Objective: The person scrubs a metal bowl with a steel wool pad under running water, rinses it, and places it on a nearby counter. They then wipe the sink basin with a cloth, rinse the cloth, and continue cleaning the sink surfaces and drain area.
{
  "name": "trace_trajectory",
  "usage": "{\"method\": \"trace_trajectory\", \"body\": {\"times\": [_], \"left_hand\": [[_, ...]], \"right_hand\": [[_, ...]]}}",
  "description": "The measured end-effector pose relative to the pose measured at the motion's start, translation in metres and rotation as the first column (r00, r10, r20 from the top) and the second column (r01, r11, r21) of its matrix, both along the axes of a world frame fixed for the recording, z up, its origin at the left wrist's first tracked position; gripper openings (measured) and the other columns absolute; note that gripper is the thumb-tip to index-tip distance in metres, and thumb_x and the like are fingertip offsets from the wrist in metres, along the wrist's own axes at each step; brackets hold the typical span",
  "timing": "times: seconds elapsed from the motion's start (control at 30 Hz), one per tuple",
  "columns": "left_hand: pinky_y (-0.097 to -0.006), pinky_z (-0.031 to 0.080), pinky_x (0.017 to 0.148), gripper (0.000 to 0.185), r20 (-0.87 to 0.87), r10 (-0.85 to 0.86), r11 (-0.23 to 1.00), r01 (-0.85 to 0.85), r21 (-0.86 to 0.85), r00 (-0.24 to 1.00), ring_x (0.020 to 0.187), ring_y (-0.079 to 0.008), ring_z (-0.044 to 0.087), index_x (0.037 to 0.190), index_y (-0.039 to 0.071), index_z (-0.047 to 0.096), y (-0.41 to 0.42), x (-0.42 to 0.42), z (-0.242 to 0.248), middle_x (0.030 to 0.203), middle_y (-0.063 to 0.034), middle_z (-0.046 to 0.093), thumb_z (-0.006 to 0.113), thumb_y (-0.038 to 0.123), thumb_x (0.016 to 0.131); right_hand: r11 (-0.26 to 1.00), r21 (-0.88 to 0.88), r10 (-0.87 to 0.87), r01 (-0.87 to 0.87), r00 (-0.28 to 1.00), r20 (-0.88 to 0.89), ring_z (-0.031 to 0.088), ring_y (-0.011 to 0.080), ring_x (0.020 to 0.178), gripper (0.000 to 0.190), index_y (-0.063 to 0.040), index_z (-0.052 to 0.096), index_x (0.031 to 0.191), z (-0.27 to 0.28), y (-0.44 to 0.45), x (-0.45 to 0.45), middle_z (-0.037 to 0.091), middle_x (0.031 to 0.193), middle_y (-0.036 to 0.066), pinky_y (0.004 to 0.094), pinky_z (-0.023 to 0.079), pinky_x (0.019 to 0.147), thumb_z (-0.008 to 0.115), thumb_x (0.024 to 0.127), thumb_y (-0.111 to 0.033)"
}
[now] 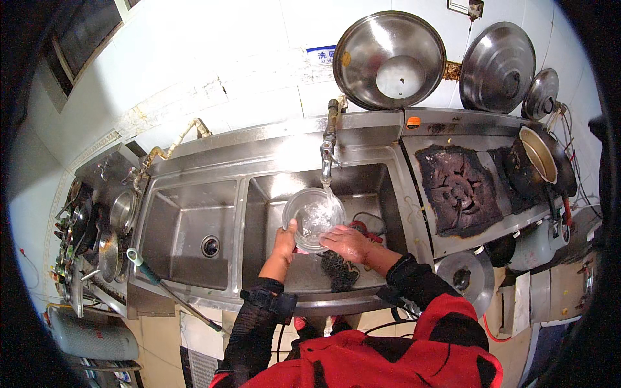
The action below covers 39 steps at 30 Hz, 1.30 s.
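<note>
Below the running faucet (pixel 328 150), over the right basin of a stainless steel sink (pixel 405 189), my left hand (pixel 285 242) grips the left side of a clear bowl (pixel 291 208). Water runs into the bowl. My right hand (pixel 347 242) lies against the bowl's lower right rim, fingers together; whether it also grips the rim is not plain. Under the hands, a dark mesh scrubber (pixel 339 271) rests on the basin floor. A grey and red item (pixel 371 225), partly hidden, lies right of the bowl.
The left basin (pixel 194 233) has a round drain (pixel 210 246). A long-handled tool (pixel 170 291) leans across the sink's front left edge. To the right are a sooty gas burner (pixel 458 191) and a pan (pixel 538 155). A large metal basin (pixel 390 58) and lids (pixel 498 68) stand against the wall.
</note>
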<state>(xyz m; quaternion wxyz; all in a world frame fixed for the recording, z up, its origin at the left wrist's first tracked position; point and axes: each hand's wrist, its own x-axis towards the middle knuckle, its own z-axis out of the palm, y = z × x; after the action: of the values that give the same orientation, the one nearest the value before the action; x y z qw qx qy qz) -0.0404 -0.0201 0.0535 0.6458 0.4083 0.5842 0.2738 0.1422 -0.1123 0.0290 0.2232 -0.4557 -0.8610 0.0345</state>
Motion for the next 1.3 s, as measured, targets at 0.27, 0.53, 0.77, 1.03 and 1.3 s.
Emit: {"method": "trace_trajectory", "body": {"times": [0.27,0.53,0.77,1.03,1.3], "left_hand": [[-0.0391,0.054,0.066,0.065,0.305,-0.016,0.998,-0.002,0.057,0.952,0.089,-0.0291,0.06,0.141,0.005,0.028,0.016,0.002,-0.032,0.127,-0.0202,0.049,0.045,0.047,0.094],[-0.0474,0.023,0.109,0.048,-0.521,-0.006,0.242,0.507,0.828,0.854,0.128,-0.0373,0.036,0.13,0.005,0.049,-0.03,0.042,-0.002,0.132,-0.0166,0.047,0.038,0.037,0.096],[-0.0479,0.028,0.105,0.047,-0.551,-0.06,0.209,0.551,0.808,0.832,0.123,-0.0361,0.041,0.12,0.005,0.056,0.002,0.054,-0.002,0.123,-0.0155,0.053,0.034,0.039,0.096],[-0.0387,0.044,0.086,0.062,0.223,0.197,0.967,-0.151,-0.207,0.955,0.099,-0.0274,0.058,0.118,0.0,0.053,0.016,0.065,-0.037,0.117,-0.0143,0.057,0.032,0.053,0.095],[-0.0386,0.041,0.094,0.067,0.256,0.381,0.921,-0.388,-0.025,0.888,0.109,-0.0314,0.054,0.122,-0.008,0.05,0.015,0.069,-0.098,0.122,-0.0216,0.054,0.03,0.05,0.095]], "right_hand": [[0.741,-0.543,-0.638,0.394,0.667,-0.386,0.058,0.0366,0.086,0.023,0.003,0.054,0.095,0.009,0.014,-0.016,0.063,0.089,0.011,0.043,0.044,0.074,0.056,0.088,-0.018],[0.765,-0.644,-0.587,0.012,-0.4,-0.704,0.059,0.0166,0.084,0.019,-0.001,0.058,0.106,-0.045,0.058,-0.016,0.062,0.093,0.006,0.0313,0.047,0.074,0.049,0.094,-0.013],[0.828,-0.449,-0.551,-0.336,-0.334,-0.765,0.06,0.0164,0.09,0.029,-0.001,0.056,0.113,-0.008,0.037,-0.027,0.062,0.1,0.005,0.0294,0.047,0.079,0.05,0.085,0.001],[0.879,-0.476,-0.443,0.026,-0.324,-0.836,0.055,0.0124,0.091,0.026,0.001,0.053,0.113,-0.008,0.032,-0.046,0.06,0.101,0.005,0.0287,0.044,0.083,0.049,0.088,0.001],[0.843,-0.53,-0.458,0.097,-0.388,-0.8,0.054,0.013,0.092,0.02,0.001,0.054,0.11,-0.012,0.045,-0.07,0.059,0.103,0.005,0.0284,0.044,0.084,0.049,0.094,-0.01]]}}
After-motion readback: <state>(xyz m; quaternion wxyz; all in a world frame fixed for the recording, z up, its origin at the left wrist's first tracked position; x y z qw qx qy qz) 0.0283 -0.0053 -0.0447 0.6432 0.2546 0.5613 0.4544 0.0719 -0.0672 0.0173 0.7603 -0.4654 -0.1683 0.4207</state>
